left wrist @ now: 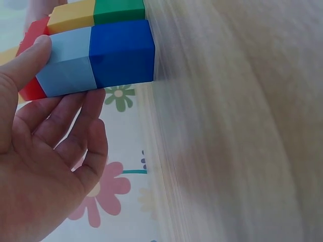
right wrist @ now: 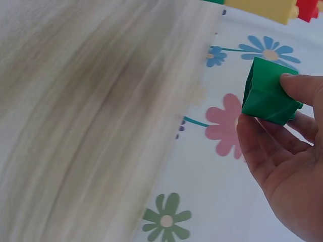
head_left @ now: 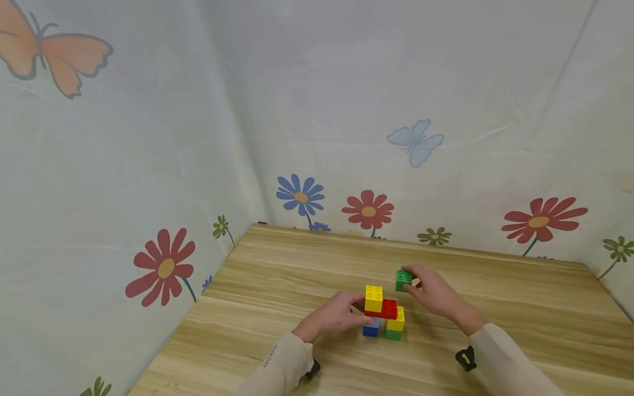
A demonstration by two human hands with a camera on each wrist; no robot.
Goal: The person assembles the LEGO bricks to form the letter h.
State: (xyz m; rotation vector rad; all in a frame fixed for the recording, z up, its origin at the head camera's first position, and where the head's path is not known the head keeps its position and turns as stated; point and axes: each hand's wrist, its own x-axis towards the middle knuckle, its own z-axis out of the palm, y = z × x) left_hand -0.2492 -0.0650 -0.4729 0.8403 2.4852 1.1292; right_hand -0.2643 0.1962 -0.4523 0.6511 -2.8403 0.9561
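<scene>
A small stack of toy building bricks stands on the wooden table [head_left: 277, 275]. At its foot are a dark blue brick [left wrist: 122, 54] under a light blue brick [left wrist: 66, 61], and beside them a green brick [head_left: 394, 334] under a yellow brick [head_left: 396, 323]. Across both columns lies a red brick [head_left: 389, 309], topped on the left by another yellow brick [head_left: 373, 300]. My left hand [head_left: 338, 312] grips the stack from the left, thumb on the light blue brick near the red one. Behind and right of the stack, my right hand [head_left: 438, 294] pinches a separate green brick [right wrist: 270, 91], raised above the table.
A pale cloth backdrop [head_left: 346, 110] printed with flowers and butterflies rises behind the table's far edge and along its left side. Black straps [head_left: 466, 358] show at the cuffs of both light sleeves [head_left: 510, 357].
</scene>
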